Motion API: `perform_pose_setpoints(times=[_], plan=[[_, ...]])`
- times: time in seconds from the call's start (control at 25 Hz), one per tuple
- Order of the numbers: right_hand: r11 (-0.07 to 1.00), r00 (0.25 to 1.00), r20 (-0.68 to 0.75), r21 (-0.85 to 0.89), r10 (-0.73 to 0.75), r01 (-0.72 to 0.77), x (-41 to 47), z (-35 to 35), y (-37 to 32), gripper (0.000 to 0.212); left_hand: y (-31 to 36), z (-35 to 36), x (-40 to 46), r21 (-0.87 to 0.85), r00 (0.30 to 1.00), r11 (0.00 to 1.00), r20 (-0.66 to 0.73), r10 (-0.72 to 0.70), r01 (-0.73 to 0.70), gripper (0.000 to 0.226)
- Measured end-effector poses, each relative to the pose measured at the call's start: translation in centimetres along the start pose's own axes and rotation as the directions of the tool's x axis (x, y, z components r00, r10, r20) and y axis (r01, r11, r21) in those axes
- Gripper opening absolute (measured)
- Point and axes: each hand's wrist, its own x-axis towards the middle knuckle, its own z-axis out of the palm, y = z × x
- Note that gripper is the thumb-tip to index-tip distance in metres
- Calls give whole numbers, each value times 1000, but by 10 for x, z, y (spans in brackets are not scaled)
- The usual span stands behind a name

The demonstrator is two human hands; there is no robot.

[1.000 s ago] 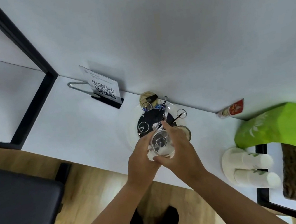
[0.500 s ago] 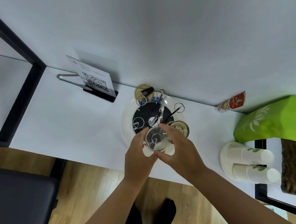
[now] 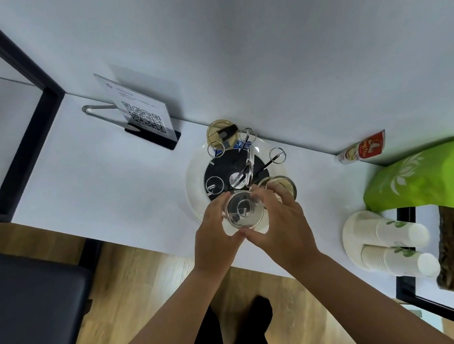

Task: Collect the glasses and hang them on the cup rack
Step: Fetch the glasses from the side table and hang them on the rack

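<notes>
Cup rack (image 3: 234,170) stands between sign (image 3: 145,116) and bag (image 3: 429,181).

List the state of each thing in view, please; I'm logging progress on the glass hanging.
Clear glass: held by both hands over the rack's near edge.
Left hand: grips the glass.
Right hand: grips the glass.
Cup rack: upright on a white tray, several ring arms bare.
Amber glass: at the rack's far side.
Paper cups: stacked, lying on their sides.
Green bag: closed.

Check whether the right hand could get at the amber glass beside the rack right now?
Probably not: right hand and left hand both grip the clear glass; the amber glass sits just beyond its fingers.
</notes>
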Motion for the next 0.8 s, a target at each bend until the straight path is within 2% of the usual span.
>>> perform_pose_setpoints(times=[0.24, 0.44, 0.8], plan=[[992, 999, 32, -122, -13, 17, -2, 7, 7, 80, -3, 9, -3, 22, 999, 999, -12, -41, 41, 78], [989, 997, 69, -144, -21, 31, -2, 8, 11, 76, -6, 12, -3, 69, 998, 996, 0, -63, 63, 82], [971, 997, 9, -226, -76, 76, -3, 12, 6, 73, -13, -11, 8, 207, 996, 976, 76, 52, -66, 107]])
